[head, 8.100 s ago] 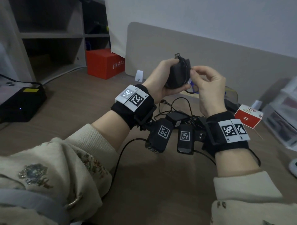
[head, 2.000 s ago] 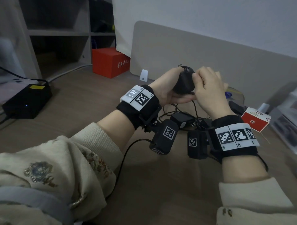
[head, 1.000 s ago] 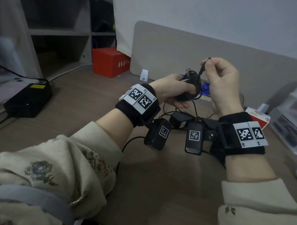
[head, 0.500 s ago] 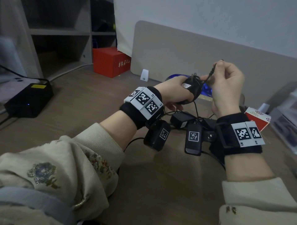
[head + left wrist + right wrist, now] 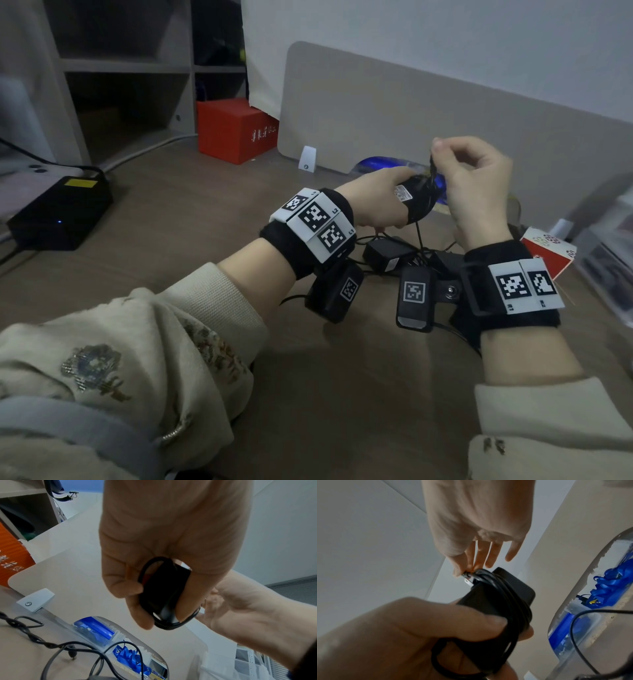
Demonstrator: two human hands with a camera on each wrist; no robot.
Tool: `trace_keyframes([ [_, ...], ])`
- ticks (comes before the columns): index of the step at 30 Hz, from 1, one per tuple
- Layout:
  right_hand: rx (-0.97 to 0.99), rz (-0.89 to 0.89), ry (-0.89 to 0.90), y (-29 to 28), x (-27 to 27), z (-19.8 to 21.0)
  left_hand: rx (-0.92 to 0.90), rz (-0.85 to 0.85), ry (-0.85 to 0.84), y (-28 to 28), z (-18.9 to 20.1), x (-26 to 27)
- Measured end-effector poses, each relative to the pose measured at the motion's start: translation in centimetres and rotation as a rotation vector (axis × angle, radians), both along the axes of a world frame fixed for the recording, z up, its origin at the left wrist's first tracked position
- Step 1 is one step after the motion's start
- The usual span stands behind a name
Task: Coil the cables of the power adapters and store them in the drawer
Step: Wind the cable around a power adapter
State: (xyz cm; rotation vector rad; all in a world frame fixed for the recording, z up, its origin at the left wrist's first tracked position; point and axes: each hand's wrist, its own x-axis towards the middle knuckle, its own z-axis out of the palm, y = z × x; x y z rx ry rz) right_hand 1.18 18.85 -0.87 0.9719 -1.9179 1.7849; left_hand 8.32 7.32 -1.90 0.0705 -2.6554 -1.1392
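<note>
My left hand [image 5: 387, 202] grips a black power adapter [image 5: 416, 202] above the desk, its cable [image 5: 510, 601] wound round the body in several turns. Beside it on the right, my right hand [image 5: 436, 152] pinches the cable's end plug [image 5: 467, 574] between thumb and forefinger, right at the adapter's top edge by the prongs. The left wrist view shows the adapter [image 5: 163, 592] held between my thumb and fingers, with cable loops [image 5: 178, 624] sticking out below. Under my hands, two more black adapters [image 5: 387, 255] lie on the desk in a tangle of loose cables [image 5: 56, 646].
A beige divider panel [image 5: 445, 120] stands behind my hands, with a clear box of blue items [image 5: 96, 630] at its foot. A red box [image 5: 236, 130] and a black device [image 5: 58, 212] sit at left. A small red-and-white box [image 5: 544, 250] and clear plastic drawers [image 5: 613, 253] are at right.
My right hand has brought the cable end down and left, from raised above the adapter to its top edge. My left hand has lowered and turned the adapter a little.
</note>
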Motion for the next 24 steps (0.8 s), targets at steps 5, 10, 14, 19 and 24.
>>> trace_keyframes([
  [5, 0.107, 0.153, -0.128, -0.1, 0.7, -0.2, -0.025, -0.035, 0.041, -0.1, -0.4, -0.4],
  [10, 0.028, 0.143, -0.147, -0.4, 0.3, -0.5, 0.009, -0.022, 0.047, -0.2, -0.6, -0.7],
  [14, 0.04, 0.114, -0.108, -0.5, 0.2, -0.6, 0.095, -0.02, 0.041, 0.0, -0.6, -0.6],
  [19, 0.094, 0.077, -0.174, -0.6, 0.7, -0.4, 0.303, 0.047, 0.025, -0.1, -0.5, -0.6],
  [24, 0.152, 0.111, -0.242, -0.5, 1.4, 0.0, 0.364, 0.018, 0.064, -0.1, -0.5, -0.3],
])
